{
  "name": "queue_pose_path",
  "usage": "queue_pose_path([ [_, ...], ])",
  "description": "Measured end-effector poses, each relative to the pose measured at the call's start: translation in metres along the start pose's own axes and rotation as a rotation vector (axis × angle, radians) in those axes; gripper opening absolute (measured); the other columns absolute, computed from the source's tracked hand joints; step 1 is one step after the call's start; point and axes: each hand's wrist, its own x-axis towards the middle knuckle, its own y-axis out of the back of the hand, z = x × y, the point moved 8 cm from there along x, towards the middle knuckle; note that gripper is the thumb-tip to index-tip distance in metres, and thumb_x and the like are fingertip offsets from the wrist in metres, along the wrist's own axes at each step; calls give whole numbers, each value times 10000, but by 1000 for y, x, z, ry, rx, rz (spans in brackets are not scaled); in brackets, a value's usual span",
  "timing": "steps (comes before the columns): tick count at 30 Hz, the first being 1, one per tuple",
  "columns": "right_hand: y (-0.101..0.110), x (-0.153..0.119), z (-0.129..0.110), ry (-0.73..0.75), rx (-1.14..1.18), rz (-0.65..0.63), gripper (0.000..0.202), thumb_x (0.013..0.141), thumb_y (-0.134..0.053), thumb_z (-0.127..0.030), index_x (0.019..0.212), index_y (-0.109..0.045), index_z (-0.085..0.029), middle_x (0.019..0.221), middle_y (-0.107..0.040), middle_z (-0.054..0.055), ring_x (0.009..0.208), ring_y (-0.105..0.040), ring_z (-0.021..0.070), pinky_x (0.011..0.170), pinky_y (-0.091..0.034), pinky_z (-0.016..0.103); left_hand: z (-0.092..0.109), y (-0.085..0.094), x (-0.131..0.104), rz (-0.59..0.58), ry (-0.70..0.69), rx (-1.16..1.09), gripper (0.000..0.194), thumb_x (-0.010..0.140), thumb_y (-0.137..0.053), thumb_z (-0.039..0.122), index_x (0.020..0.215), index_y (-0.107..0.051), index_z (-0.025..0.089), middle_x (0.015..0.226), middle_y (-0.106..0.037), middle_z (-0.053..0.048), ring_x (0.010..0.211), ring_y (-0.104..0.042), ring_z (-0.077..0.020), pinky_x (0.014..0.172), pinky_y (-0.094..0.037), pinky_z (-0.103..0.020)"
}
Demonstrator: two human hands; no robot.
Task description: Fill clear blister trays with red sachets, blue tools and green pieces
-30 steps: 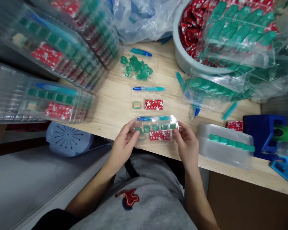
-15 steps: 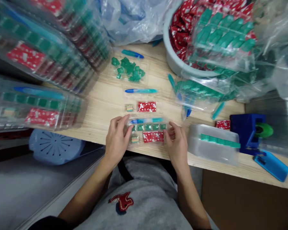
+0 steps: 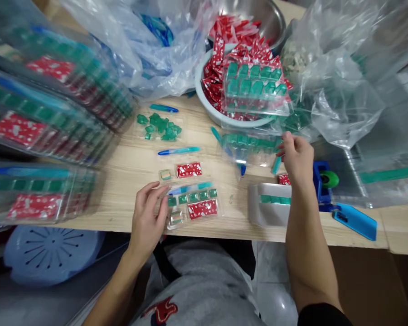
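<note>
My left hand (image 3: 148, 217) grips the left edge of a clear plastic tray (image 3: 220, 209) near the table's front edge. In this tray lie a blue pen (image 3: 190, 188), a row of green squares (image 3: 193, 197), a red packet with white marks (image 3: 203, 209) and a small pale striped block (image 3: 176, 218). My right hand (image 3: 297, 156) is raised at the right, its fingers loosely curled and apart, with nothing visible in them. Its fingertips are beside a clear tray of green pieces (image 3: 251, 141); whether they touch it cannot be told.
Packed clear trays (image 3: 37, 194) are stacked on the left. Behind are loose green pieces (image 3: 159, 126), a tub (image 3: 200, 86) of red packets and plastic bags (image 3: 170, 59). At the right are a white box (image 3: 268, 217), a blue tape dispenser (image 3: 321, 185) and a blue phone-shaped object (image 3: 355, 221).
My right hand has left the tray and moved right and up to the green pieces. My left hand stays at the tray, which now lies slightly turned. The view has shifted right.
</note>
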Motion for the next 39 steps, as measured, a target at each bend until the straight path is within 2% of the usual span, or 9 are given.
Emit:
queue_pose_path([
  [4, -6, 5, 1, -9, 54, -5, 456, 910, -422, -604, 827, -587, -188, 655, -564, 21, 495, -521, 139, 508, -428, 301, 4, -3, 1, -27, -19, -13, 229, 947, -499, 193, 1144, -615, 203, 1195, -557, -94, 1142, -597, -209, 1008, -509, -385],
  [10, 10, 9, -53, 421, -195, 147, 365, 858, -587, -357, 1194, -576, -213, 1002, -616, 92, 857, -622, 225, 840, -506, 450, 9, -5, 4, -38, -58, -20, 229, 957, -475, 189, 1131, -619, 222, 1172, -579, -74, 1134, -596, -190, 1001, -511, -353],
  [12, 3, 15, -67, 503, -202, 77, 322, 827, -606, -280, 1145, -616, -228, 1118, -610, 108, 904, -627, 230, 856, -517, 446, 11, -5, 5, -34, -81, -16, 228, 957, -475, 184, 1129, -620, 223, 1163, -586, -71, 1127, -600, -184, 986, -517, -337],
  [15, -6, 26, -74, 514, -190, -6, 131, 780, -621, -212, 905, -659, -206, 1018, -656, 80, 793, -640, 192, 792, -550, 401, 13, -6, 4, -26, -97, -6, 230, 957, -476, 183, 1132, -620, 220, 1163, -591, -72, 1122, -604, -179, 971, -519, -323],
  [18, -4, 29, -71, 472, -98, 35, 33, 760, -619, -170, 777, -614, -198, 927, -678, 55, 822, -662, 187, 782, -564, 369, 14, -5, 2, -10, -91, -13, 235, 959, -472, 193, 1136, -624, 222, 1158, -597, -73, 1113, -611, -184, 969, -520, -335],
  [21, 10, 22, -66, 406, 65, 124, 66, 758, -631, -162, 777, -586, -206, 1041, -686, 58, 949, -676, 193, 851, -562, 384, 12, -4, 1, -16, -77, -32, 237, 958, -469, 201, 1129, -632, 224, 1151, -603, -79, 1105, -616, -191, 968, -523, -353],
  [29, 47, -60, -86, 487, 297, 255, 108, 827, -677, -225, 796, -574, -213, 1229, -643, 71, 1029, -698, 231, 939, -570, 474, 18, 6, 8, 13, 23, -220, 204, 944, -512, 228, 1082, -662, 235, 1122, -649, -63, 1090, -620, -190, 971, -512, -359],
  [35, 23, -137, -91, 554, 341, 78, 194, 835, -646, -82, 911, -618, -258, 1325, -588, 40, 1132, -662, 271, 948, -580, 541, 36, 16, 21, 42, 227, -858, 382, 948, -531, 354, 1319, -517, 268, 1178, -672, -70, 992, -673, -171, 824, -579, -312],
  [39, 1, -165, -90, 553, 338, -63, 295, 813, -643, -60, 984, -645, -300, 1341, -580, 26, 1137, -659, 274, 934, -594, 545, 31, 17, 30, 80, 346, -891, 496, 860, -660, 332, 1326, -501, 269, 1125, -676, -55, 833, -689, -150, 731, -587, -298],
])
